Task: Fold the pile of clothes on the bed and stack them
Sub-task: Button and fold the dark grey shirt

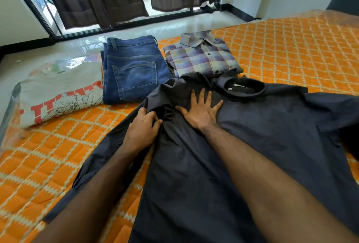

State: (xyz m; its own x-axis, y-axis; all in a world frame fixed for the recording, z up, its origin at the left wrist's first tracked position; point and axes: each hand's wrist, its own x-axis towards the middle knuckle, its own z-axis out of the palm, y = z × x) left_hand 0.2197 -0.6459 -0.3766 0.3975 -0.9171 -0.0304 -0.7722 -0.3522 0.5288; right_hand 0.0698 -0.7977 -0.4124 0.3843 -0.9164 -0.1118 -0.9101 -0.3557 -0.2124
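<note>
**Head view: three garments folded, dark shirt under way**

Head camera looks down on an orange quilted bed (291, 48) with most of the work apparently done. Along the far edge lie three folded pieces side by side rather than stacked: a grey printed T-shirt (58, 91) toward the far-left corner, blue jeans (132, 72) just beside it, and a checked shirt (202, 56) next along. Whether more clothes wait out of sight cannot be told.

A dark shirt (252, 136) is spread across the middle of the bed, collar toward the far edge and touching the checked shirt, one sleeve trailing toward the near-left corner and the other running off toward the right edge. It is not yet folded, so by my reading this piece remains, and then the gathering of all four into one stack.

Both forearms reach forward from the near edge. The left hand (143, 126) has its fingers curled, pinching a bunch of the dark cloth just left of the shirt's front. The right hand (200, 110) lies flat on the chest below the collar, fingers straight and spread, pressing the fabric down and gripping nothing.
</note>
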